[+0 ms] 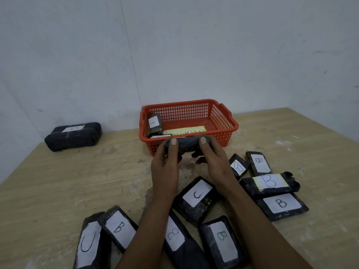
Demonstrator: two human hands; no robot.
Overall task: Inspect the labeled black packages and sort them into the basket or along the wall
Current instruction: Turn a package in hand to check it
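Observation:
Both hands hold one black package (187,144) edge-on above the table, just in front of the red basket (223,129). My left hand (165,164) grips its left end, thumb on top. My right hand (212,162) grips its right end the same way. Its label is hidden from me. Inside the basket stands a package marked A (154,123), another package lies below it, and a yellow paper with writing (184,131) covers the floor. A large black package (73,135) lies against the wall at the far left.
Several black packages with white labels lie on the wooden table near me: B ones on the right (281,205), a C one (196,199) in the middle, B and C ones at the lower left (118,228). The table's bare wood stretches to the left (58,187).

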